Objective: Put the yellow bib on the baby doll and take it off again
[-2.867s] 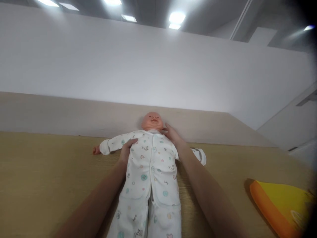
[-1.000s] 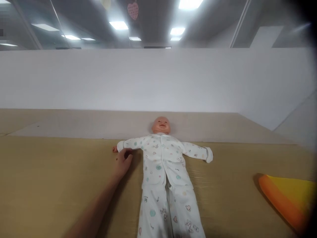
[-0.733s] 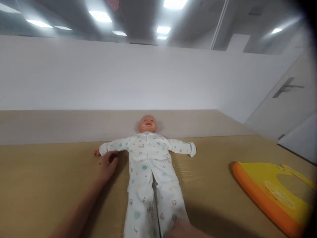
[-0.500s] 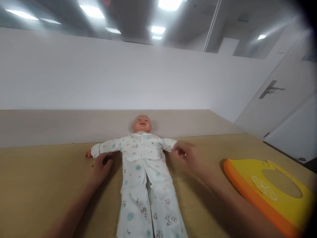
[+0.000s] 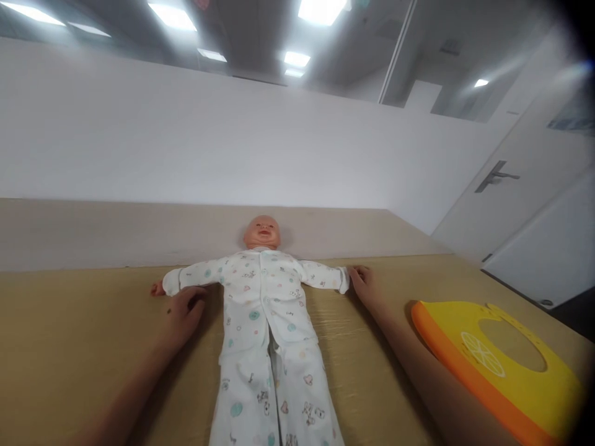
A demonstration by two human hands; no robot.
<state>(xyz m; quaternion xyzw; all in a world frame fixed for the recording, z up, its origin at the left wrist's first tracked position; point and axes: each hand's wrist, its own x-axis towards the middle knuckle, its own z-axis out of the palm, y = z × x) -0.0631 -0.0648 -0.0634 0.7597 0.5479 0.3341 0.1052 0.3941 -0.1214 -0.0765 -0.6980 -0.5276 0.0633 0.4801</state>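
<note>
A baby doll (image 5: 263, 297) lies face up, its arms spread, dressed in a white printed jacket and white printed trousers (image 5: 246, 396). My right hand (image 5: 365, 286) is closed at the end of the doll's sleeve on the right, by the folded cuff (image 5: 344, 280); the doll's hand there is hidden by my fingers. Just below the other sleeve (image 5: 199, 272) rests my left hand (image 5: 185, 310), its thumb apart from the loosely curved fingers, with nothing seen between them. Beyond that cuff the doll's small bare hand (image 5: 157, 288) shows.
A yellow silicone bib (image 5: 534, 378) with an orange pocket lies at the right, beside my right forearm. Behind the doll's head, a pale strip (image 5: 116, 232) runs along the white wall (image 5: 209, 136). A door with a metal handle (image 5: 495, 176) is at the far right.
My right hand has moved outward along the doll's sleeve to its end, uncovering the cuff. My left hand stays below the other sleeve. The view has shifted slightly.
</note>
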